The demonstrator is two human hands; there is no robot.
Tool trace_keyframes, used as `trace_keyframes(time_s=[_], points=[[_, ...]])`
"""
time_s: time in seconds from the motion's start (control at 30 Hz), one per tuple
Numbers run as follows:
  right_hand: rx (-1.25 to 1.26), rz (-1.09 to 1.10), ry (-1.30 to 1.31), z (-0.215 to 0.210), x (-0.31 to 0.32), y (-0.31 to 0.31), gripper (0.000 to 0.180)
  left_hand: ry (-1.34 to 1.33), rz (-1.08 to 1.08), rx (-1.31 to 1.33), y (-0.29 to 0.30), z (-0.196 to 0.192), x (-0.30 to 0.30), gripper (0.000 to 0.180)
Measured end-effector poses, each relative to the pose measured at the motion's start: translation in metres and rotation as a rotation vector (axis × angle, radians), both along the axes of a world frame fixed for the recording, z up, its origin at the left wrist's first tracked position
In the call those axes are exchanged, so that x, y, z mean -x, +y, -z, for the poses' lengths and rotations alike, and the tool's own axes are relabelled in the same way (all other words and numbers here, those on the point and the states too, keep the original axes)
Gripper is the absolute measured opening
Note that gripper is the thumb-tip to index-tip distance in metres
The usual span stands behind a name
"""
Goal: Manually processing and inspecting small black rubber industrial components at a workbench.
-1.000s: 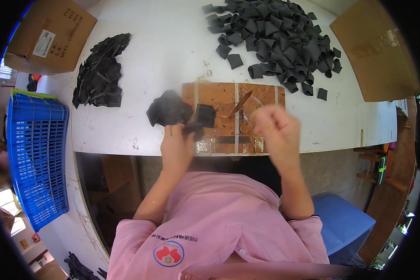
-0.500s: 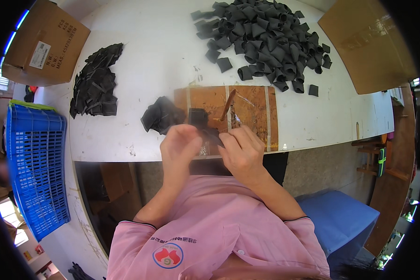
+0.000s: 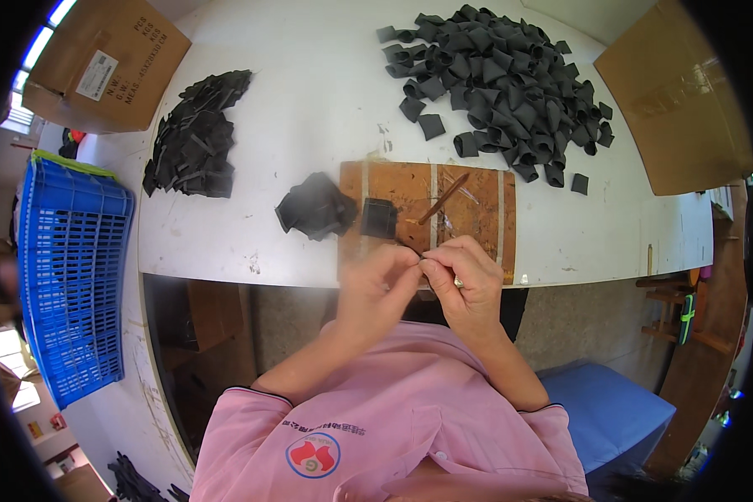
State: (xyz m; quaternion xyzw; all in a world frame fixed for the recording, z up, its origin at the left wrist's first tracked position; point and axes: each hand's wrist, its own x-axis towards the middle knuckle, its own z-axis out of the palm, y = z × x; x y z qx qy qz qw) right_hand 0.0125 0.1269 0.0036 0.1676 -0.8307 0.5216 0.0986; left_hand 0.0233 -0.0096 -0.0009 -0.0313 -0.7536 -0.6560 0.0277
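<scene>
Because so little of the small dark piece shows between your pinched fingertips above the brown board, it could slip if either pinch loosens, your left hand and right hand angling inward until their tips nearly meet.

Black piles, board, white table

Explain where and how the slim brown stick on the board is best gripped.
Probably pinch the slim brown stick across its middle, coming from the right. It is long and thin, its far end slanting right; mostly bare board borders it there, while the dark square piece lies left.
</scene>
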Motion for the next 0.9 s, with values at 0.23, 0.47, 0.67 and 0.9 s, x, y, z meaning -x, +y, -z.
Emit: trace_keyframes(time_s=[0.23,0.47,0.67,0.9], points=[[-0.425,0.161,0.349,0.009,0.01,-0.013,0.016,-0.135,-0.271,-0.222,0.017,0.001,0.005,0.01],[0.881,-0.059,-0.675,0.0,0.013,0.012,0.008,-0.331,0.119,-0.751,0.004,-0.018,0.014,0.017],[1.326,-0.348,-0.984,-0.012,0.019,0.007,0.015,-0.248,-0.154,-0.544,0.018,-0.04,0.02,0.013],[0.561,-0.265,-0.446,-0.096,0.055,0.006,0.023,-0.53,0.711,-1.609,-0.009,-0.07,0.055,0.017]])
